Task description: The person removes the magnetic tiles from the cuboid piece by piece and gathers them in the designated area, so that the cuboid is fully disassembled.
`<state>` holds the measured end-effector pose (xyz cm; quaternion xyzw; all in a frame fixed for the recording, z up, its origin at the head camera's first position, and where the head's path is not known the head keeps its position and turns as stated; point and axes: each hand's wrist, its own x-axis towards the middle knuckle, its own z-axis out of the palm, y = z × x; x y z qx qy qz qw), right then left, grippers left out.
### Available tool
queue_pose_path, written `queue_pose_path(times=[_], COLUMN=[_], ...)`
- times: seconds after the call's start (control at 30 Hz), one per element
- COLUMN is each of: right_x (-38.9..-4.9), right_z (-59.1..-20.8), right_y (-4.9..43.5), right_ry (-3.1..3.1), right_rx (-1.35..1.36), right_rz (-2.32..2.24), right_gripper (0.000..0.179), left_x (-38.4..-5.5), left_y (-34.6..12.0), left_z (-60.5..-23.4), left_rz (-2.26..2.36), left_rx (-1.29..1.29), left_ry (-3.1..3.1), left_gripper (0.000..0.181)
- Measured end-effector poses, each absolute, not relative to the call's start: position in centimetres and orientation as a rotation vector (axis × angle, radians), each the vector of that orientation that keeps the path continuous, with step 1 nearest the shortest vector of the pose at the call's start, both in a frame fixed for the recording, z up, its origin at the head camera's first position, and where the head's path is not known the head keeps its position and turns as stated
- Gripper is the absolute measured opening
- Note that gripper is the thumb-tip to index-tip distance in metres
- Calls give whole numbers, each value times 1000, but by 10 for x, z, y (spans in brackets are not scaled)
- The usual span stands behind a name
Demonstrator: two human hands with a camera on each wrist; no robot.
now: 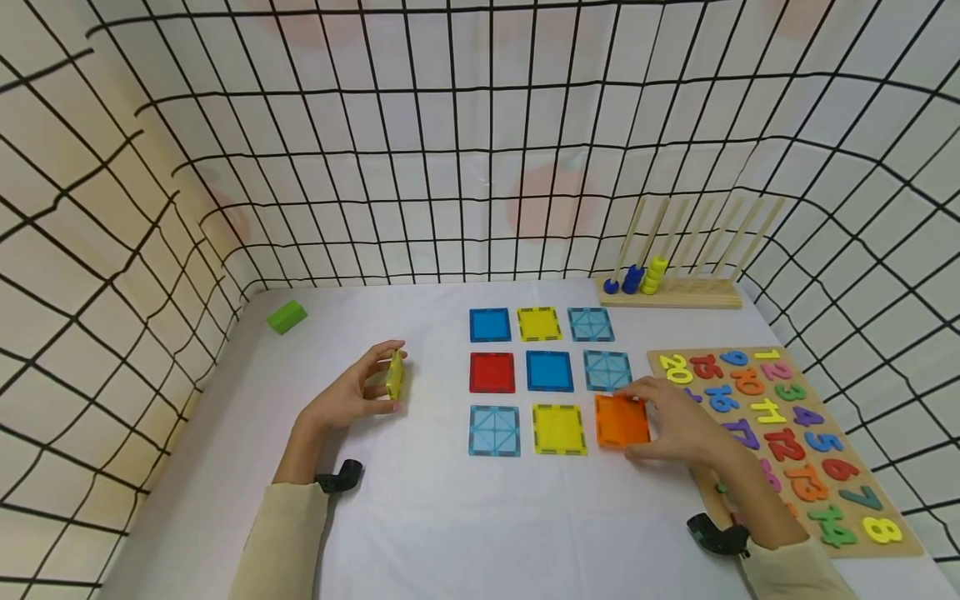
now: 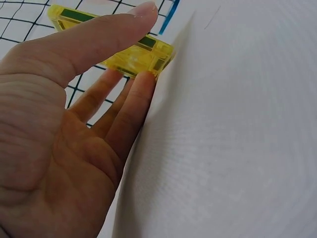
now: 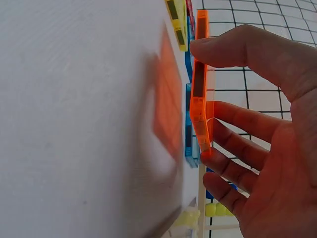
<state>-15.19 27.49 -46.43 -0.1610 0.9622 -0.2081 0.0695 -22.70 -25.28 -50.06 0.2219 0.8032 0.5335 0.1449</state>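
Note:
My left hand (image 1: 341, 404) pinches a yellow square tile (image 1: 395, 375) by its edges, thumb against fingertips, tilted up on edge left of the other tiles. In the left wrist view the yellow tile (image 2: 133, 58) has dark strips along its rim. My right hand (image 1: 678, 429) grips an orange square tile (image 1: 622, 422) between thumb and fingers. The right wrist view shows the orange tile (image 3: 199, 84) just above the cloth, its orange shadow apart from it. Beside it lie a yellow tile (image 1: 559, 430) and a patterned light blue tile (image 1: 607, 371).
More tiles lie in rows, among them a red tile (image 1: 492, 372) and a blue tile (image 1: 550, 371). A number board (image 1: 813, 379) lies at the right, partly under the right forearm. Behind stands a peg rack (image 1: 697, 297) with beads. A green block (image 1: 287, 317) sits far left.

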Motion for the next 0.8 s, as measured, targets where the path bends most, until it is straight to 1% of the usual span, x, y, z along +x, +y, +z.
queue_pose_path(times=[0.3,0.5,0.57,0.7,0.8], right_x=[-151,-151,-151,-152,-152], right_z=[-470,-472,-473,-475,-473], right_y=[276,279,280,282,283], right_ry=[2853,2832,2826,2815,2804], right_rx=[-483,-481,-487,-499,-495], right_rz=[-636,-681,-684,-673,-663], right_gripper=[72,71,71,72,73], left_x=[-225,-223,-222,-216,-210], left_y=[-249,-240,-238,-231,-222], left_z=[-497,-490,-488,-483,-478], left_rz=[1518,1495,1489,1410,1341], left_rx=[650,680,672,672,720], left_ry=[2362,2415,2425,2509,2580], left_gripper=[99,105,102,87,82])
